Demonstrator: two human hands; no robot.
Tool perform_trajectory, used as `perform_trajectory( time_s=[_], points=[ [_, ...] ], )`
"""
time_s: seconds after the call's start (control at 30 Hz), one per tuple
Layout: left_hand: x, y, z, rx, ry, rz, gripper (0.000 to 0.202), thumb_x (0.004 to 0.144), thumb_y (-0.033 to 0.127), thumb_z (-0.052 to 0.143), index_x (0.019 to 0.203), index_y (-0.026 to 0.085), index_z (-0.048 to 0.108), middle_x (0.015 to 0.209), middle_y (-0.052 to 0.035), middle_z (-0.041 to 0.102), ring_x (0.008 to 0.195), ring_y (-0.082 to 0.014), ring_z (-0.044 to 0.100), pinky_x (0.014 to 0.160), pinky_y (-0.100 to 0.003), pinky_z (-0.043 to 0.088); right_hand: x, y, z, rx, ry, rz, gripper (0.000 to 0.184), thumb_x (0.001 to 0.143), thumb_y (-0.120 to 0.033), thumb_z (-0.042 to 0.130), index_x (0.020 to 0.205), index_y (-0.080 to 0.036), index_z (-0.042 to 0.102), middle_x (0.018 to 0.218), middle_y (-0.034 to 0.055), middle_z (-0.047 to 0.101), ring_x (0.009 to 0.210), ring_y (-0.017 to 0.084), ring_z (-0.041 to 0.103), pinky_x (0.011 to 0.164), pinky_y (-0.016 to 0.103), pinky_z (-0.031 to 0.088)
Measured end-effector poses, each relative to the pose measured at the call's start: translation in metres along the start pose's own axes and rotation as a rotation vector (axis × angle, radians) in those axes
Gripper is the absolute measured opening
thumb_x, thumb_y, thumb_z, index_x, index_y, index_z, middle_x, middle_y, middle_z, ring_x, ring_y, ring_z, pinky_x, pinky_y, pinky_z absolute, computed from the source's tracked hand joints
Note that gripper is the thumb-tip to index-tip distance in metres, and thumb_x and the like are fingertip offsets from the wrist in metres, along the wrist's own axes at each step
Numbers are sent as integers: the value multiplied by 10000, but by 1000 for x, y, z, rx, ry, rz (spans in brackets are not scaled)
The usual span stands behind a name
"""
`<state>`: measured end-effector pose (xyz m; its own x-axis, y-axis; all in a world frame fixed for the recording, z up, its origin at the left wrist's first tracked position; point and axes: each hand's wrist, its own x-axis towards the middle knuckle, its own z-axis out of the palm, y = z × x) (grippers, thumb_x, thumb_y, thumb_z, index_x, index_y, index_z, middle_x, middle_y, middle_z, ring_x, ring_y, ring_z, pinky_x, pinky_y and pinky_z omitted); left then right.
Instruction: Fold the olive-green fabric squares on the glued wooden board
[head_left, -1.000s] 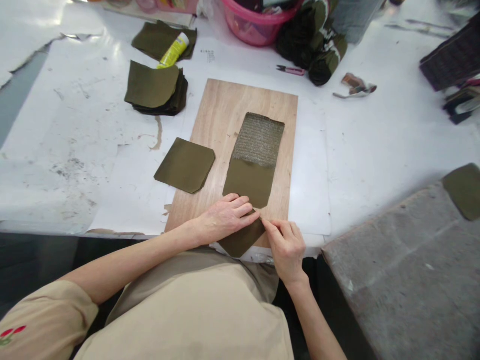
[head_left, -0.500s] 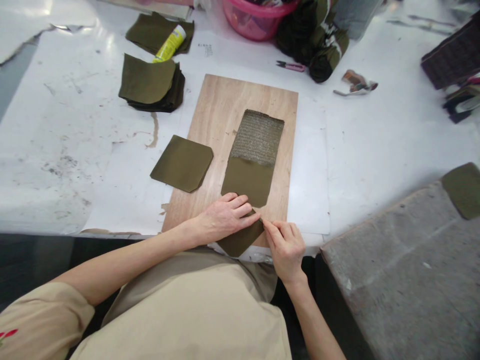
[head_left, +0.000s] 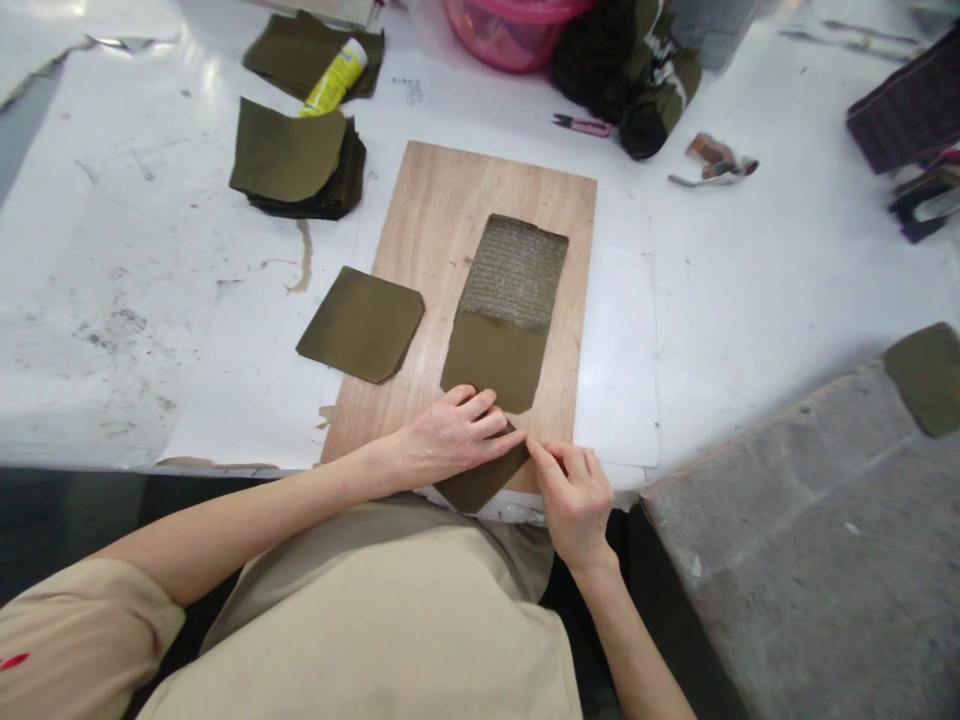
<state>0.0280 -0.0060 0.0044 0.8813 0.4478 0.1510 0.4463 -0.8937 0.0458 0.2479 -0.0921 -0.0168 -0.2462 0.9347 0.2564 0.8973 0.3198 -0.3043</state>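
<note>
My left hand (head_left: 457,432) lies flat over an olive fabric piece (head_left: 480,482) at the front edge of the wooden board (head_left: 420,190), its fingers stretched to the right. At that piece's right corner, the thumb and forefinger of my right hand (head_left: 574,495) are pinched together on the fabric edge. Just beyond my left fingertips lies a longer olive piece (head_left: 495,355), its far half greyish and ribbed. A cut-cornered olive piece (head_left: 364,325), apparently more than one layer, rests partly on the board's left side.
A stack of olive pieces (head_left: 292,160) and a yellow glue stick (head_left: 334,80) are at the back left. Pink snips (head_left: 581,126), a pink basin (head_left: 510,35) and dark yarn (head_left: 637,130) lie behind the board. A grey padded surface (head_left: 817,530) juts in at right.
The view has shifted slightly. Both hands stay at the same fabric piece, with the right hand still pinching its corner; nothing else has visibly moved.
</note>
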Motion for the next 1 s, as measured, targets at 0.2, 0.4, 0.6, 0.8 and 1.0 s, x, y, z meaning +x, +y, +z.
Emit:
perform_trajectory(
  time_s=[0.2, 0.4, 0.6, 0.8, 1.0],
  points=[
    [0, 0, -1, 29, -15, 14, 345, 960, 181, 499, 1297, 256, 498, 990, -59, 603, 1074, -235, 540, 866, -375, 429, 0, -1, 1, 54, 36, 56, 260, 901, -135, 570, 1120, -226, 679, 896, 52, 652, 821, 156, 546, 766, 285, 450],
    [1, 0, -2, 33, -27, 24, 371, 961, 185, 495, 1322, 271, 481, 995, -63, 602, 1080, -246, 539, 859, -386, 429, 0, -3, 0, 31, 29, 42, 248, 890, -128, 582, 1092, -224, 689, 879, 45, 649, 809, 148, 534, 759, 273, 438],
    [3, 2, -5, 1, -54, 15, 386, 956, 170, 489, 1322, 294, 478, 996, -66, 602, 1092, -250, 530, 862, -394, 425, -3, -5, -4, -40, -35, 42, 289, 898, -129, 564, 1142, -244, 668, 896, 52, 635, 808, 161, 508, 745, 291, 418],
    [3, 3, -4, -31, -68, 0, 383, 953, 171, 497, 1313, 302, 483, 1014, -66, 602, 1091, -249, 534, 879, -402, 423, -5, -9, -10, -113, -58, 49, 350, 921, -123, 519, 1208, -284, 637, 896, 50, 618, 795, 161, 499, 732, 298, 401],
    [-4, -2, -5, -37, -60, 4, 372, 959, 145, 474, 1321, 226, 487, 1083, -89, 606, 1128, -246, 527, 935, -404, 425, -11, -8, -16, -126, -78, 78, 339, 917, -126, 539, 1193, -287, 654, 921, 49, 624, 813, 168, 506, 746, 296, 411]
  ],
)
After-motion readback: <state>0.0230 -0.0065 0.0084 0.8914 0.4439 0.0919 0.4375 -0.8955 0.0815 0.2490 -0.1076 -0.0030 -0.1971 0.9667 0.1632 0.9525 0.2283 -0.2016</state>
